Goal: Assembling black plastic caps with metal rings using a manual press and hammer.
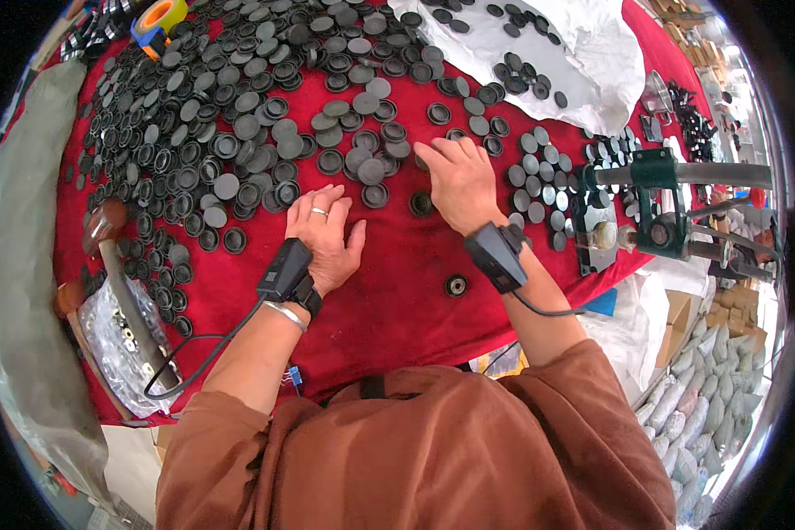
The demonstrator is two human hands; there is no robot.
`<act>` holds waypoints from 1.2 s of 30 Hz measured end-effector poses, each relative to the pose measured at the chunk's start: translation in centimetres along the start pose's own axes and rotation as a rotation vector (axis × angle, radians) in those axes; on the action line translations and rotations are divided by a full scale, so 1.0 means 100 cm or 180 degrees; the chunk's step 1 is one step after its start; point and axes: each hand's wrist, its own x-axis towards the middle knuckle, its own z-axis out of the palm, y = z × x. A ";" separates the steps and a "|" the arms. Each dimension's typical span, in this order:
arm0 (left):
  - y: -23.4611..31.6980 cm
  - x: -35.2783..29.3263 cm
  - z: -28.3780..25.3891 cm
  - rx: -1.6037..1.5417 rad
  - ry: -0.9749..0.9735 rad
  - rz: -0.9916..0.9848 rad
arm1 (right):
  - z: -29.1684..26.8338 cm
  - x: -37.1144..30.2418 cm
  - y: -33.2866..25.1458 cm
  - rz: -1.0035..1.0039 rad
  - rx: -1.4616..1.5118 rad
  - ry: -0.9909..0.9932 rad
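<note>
My left hand rests low over the red cloth at the near edge of a wide spread of round black caps. Its fingers point away from me and its thumb stands apart; I see nothing in it. To the right, my right hand reaches over the cloth, palm down, fingers stretched toward the far left. One black cap lies just past its fingertips, and another cap sits beside its thumb side. What lies under the palm is hidden. Nearer to me is a small round black part with a metallic centre.
A green hand press with long bars stands at the right, beside many grey discs. More caps lie on a white sheet. At the left are two mallets, a clear plastic bag and tape rolls.
</note>
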 end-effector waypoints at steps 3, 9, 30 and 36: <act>0.001 0.001 -0.001 -0.0017 0.0009 -0.0026 | -0.010 -0.006 -0.002 0.0261 0.0154 -0.0095; 0.001 0.000 0.002 -0.0009 0.0010 0.0006 | -0.014 0.011 -0.043 0.0728 0.0836 -0.0406; 0.001 -0.001 0.007 -0.0225 0.0289 -0.0154 | -0.003 0.003 -0.029 0.0703 0.0774 0.0375; 0.001 0.002 0.004 -0.0176 0.0115 -0.0157 | 0.016 0.019 -0.004 0.0626 0.0308 0.0211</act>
